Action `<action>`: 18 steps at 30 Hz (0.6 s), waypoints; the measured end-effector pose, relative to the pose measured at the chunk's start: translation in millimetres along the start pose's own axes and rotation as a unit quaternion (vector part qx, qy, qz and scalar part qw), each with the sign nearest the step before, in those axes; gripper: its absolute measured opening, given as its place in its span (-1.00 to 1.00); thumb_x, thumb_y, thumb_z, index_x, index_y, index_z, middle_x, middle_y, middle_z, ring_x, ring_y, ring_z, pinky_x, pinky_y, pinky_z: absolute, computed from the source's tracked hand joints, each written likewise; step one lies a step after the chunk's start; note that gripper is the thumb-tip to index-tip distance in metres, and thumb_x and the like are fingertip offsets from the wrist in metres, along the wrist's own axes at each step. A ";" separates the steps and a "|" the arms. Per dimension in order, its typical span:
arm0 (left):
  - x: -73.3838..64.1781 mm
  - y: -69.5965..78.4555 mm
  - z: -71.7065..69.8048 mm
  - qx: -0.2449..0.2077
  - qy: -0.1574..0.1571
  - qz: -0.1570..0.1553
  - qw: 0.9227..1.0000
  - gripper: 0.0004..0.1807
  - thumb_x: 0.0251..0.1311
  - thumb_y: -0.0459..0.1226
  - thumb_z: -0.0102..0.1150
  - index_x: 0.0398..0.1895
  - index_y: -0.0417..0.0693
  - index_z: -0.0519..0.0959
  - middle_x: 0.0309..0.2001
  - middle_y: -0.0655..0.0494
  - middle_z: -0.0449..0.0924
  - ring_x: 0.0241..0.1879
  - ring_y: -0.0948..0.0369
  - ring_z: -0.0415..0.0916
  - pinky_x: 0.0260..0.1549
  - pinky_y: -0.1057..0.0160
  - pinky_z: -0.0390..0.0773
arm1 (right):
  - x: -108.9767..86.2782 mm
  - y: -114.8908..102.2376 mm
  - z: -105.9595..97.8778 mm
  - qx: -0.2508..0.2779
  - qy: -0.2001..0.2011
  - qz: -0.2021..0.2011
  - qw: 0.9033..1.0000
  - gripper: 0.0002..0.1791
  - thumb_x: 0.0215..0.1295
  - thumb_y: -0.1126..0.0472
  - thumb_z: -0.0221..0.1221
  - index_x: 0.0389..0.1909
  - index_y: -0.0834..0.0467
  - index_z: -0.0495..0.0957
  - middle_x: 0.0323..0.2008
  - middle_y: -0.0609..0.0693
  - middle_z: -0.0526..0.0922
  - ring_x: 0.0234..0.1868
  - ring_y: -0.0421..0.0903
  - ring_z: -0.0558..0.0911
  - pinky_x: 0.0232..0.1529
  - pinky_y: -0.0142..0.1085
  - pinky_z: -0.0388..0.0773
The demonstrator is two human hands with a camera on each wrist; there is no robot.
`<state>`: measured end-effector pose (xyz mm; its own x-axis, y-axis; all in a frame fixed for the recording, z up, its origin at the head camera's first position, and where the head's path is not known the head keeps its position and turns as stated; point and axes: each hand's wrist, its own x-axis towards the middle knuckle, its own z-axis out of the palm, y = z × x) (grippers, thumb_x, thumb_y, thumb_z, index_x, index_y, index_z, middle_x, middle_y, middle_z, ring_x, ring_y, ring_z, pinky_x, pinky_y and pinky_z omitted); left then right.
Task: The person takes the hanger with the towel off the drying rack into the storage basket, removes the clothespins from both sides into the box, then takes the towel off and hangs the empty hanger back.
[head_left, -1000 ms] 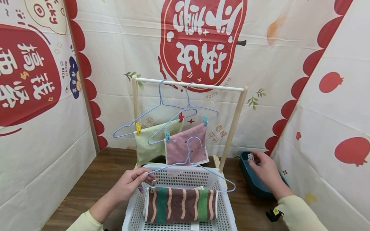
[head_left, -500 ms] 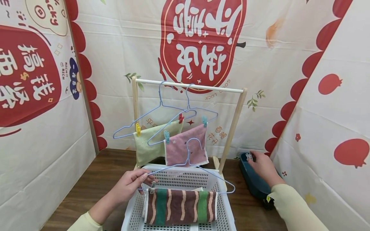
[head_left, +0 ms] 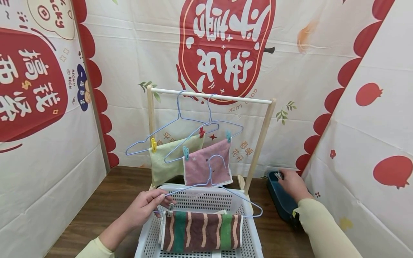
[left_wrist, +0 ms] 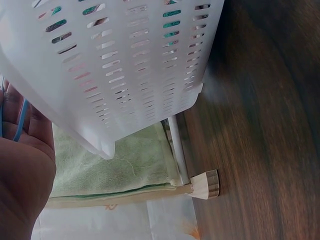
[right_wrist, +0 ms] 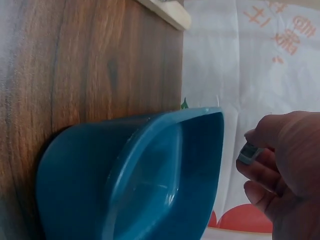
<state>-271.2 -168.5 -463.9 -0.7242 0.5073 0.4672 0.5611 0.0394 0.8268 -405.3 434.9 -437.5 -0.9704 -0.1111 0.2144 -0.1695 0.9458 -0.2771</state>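
Observation:
My left hand [head_left: 146, 206] pinches the left arm of a blue wire hanger [head_left: 237, 194], held above a white basket. A brown towel [head_left: 204, 231] with wavy peach stripes and green bands hangs folded over the hanger's bottom bar. At the towel's left top corner sits a grey clothespin [head_left: 170, 209]. My right hand [head_left: 292, 184] is over the far end of a dark teal box [head_left: 280, 199]. Between its thumb and fingers it pinches another grey clothespin [right_wrist: 247, 152], seen beside the box rim in the right wrist view.
Behind the basket [head_left: 143, 238] stands a wooden rack with a white rail [head_left: 238, 96]. Two blue hangers hang there, one with a pale green towel [head_left: 164, 163], one with a pink towel [head_left: 200, 166], both clipped by clothespins. Printed cloth walls [head_left: 129, 53] enclose the wooden table [head_left: 93, 211].
My right hand has shifted slightly at the box's far end, and its forearm has swung left over the box. The left hand, hanger and striped towel have stayed nearly still.

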 end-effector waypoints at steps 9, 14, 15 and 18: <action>-0.3 -2.4 1.2 -0.004 0.002 0.007 1.000 -0.68 0.74 -0.46 -0.13 0.14 -0.27 0.68 0.01 -0.27 0.80 -0.05 0.16 0.82 -0.47 0.06 0.81 | 13.0 11.8 0.4 -0.030 -0.023 0.006 0.999 -0.77 0.43 0.34 0.42 -0.01 0.36 0.67 -0.27 0.18 0.74 -0.28 0.11 0.65 -0.09 0.20 0.76; -0.3 -2.4 1.2 -0.001 0.006 0.008 1.000 -0.68 0.74 -0.46 -0.13 0.13 -0.27 0.68 0.00 -0.27 0.80 -0.05 0.17 0.82 -0.47 0.05 0.81 | 15.7 19.9 2.3 -0.037 -0.025 0.004 0.999 -0.78 0.39 0.35 0.46 -0.06 0.35 0.68 -0.29 0.17 0.74 -0.30 0.10 0.66 -0.12 0.17 0.77; -0.2 -2.6 1.1 0.000 0.006 0.008 1.000 -0.68 0.74 -0.46 -0.13 0.13 -0.28 0.68 0.00 -0.28 0.80 -0.05 0.16 0.81 -0.48 0.04 0.81 | 16.2 21.3 2.8 -0.034 -0.027 0.007 0.999 -0.79 0.40 0.35 0.45 -0.07 0.35 0.68 -0.30 0.17 0.74 -0.30 0.11 0.65 -0.12 0.16 0.77; 0.1 -3.0 1.0 0.001 0.005 0.005 1.000 -0.68 0.74 -0.46 -0.13 0.13 -0.27 0.69 -0.01 -0.27 0.80 -0.05 0.16 0.81 -0.48 0.04 0.81 | 17.6 24.0 3.8 -0.019 -0.039 0.023 0.999 -0.79 0.43 0.37 0.43 -0.03 0.38 0.66 -0.29 0.18 0.72 -0.28 0.12 0.65 -0.13 0.14 0.77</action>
<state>-272.5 -167.7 -466.7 -0.7226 0.4998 0.4775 0.5686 0.0369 0.8218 -427.1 454.5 -443.9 -0.9877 -0.0904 0.1277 -0.1202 0.9609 -0.2496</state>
